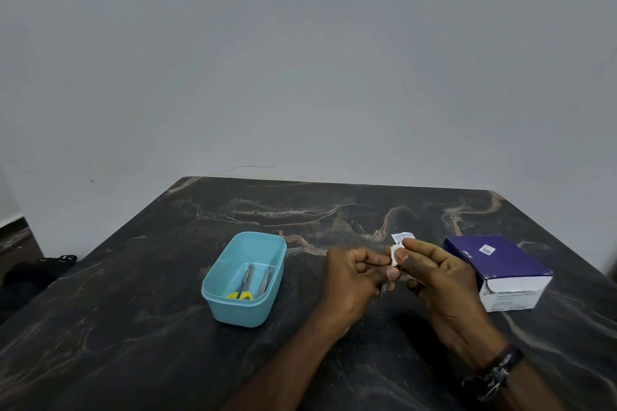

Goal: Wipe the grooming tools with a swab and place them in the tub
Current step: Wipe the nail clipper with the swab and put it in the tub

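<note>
Just right of the frame's centre, your left hand (350,274) pinches a small slim metal grooming tool (387,280); most of it is hidden behind your fingers, so I cannot tell what kind of tool it is. Your right hand (434,277) pinches a small white folded swab pad (395,253) between thumb and fingertips and presses it against the tool's upper end. A torn white and blue sachet (402,237) shows just above the pad, though I cannot tell whether it is held or lying on the table.

The tool looks stiff, light and smooth, so it will likely turn slippery once wet from the swab. Hold it by the lower end, away from any edge or point, and draw the pad along the bare metal. The pad is soft and limp; keep it folded over the metal so it does not bunch.

The light blue rectangular plastic tub (243,280) stands left of centre on the dark marbled table (133,327), already holding yellow-handled scissors (243,287) and a second slim metal tool (265,280). It looks light and may slide if knocked, so lower the tool in rather than tossing it. A purple and white cardboard box (500,264) sits at the right.
</note>
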Motion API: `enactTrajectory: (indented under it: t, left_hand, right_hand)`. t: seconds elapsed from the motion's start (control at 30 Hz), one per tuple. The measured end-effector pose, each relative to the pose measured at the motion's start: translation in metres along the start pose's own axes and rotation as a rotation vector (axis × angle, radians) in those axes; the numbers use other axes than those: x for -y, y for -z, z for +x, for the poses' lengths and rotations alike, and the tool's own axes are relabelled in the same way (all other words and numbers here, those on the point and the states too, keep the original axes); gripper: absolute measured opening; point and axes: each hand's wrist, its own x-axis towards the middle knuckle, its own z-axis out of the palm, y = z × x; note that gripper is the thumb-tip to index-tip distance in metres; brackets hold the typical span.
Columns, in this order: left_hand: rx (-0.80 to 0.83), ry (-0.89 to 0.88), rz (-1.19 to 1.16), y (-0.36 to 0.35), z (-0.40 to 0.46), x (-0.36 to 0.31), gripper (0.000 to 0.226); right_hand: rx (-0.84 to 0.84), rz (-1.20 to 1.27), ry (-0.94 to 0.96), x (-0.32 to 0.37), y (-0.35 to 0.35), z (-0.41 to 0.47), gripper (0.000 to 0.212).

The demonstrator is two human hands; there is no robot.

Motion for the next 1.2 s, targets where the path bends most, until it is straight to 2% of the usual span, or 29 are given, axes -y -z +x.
enactTrajectory:
  t: [0.07,0.1,0.2,0.23,0.3,0.37,0.63,0.93,1.2]
  left_hand:
    - [0.004,0.03,-0.002,0.0006,-0.0001,0.0006,0.007]
    - [0.006,0.038,0.008,0.0009,0.0001,0.0012,0.008]
    - [0.001,0.036,0.021,0.0003,-0.0005,0.0009,0.01]
    - [-0.007,0.031,0.012,0.0002,-0.0004,0.0013,0.008]
    - [-0.03,0.027,0.001,0.0004,0.0,0.0019,0.008]
    - [-0.037,0.03,0.016,0.0007,0.0004,0.0034,0.008]
    - [0.03,0.081,0.037,-0.0033,-0.0006,0.0046,0.011]
    - [-0.018,0.051,0.03,0.0016,0.0016,0.0066,0.008]
    - [0.048,0.093,0.035,0.0004,-0.0003,0.0036,0.016]
  right_hand:
    - [0.01,0.007,0.006,0.0011,0.0002,-0.0004,0.067]
    - [0.016,0.017,0.005,0.0015,0.0012,0.0001,0.074]
    - [0.026,0.003,0.017,0.0026,0.001,-0.001,0.077]
    - [0.03,-0.024,0.02,0.0023,0.0006,-0.0014,0.073]
    - [0.047,-0.063,0.005,0.0006,0.0016,0.0,0.047]
    - [0.049,-0.077,-0.001,-0.0008,0.002,0.0012,0.035]
    - [-0.049,0.004,0.059,-0.0021,0.004,0.0033,0.036]
    - [0.026,-0.067,0.018,-0.0046,0.0031,0.0032,0.039]
    - [-0.06,0.002,0.033,-0.0039,0.0063,0.0045,0.043]
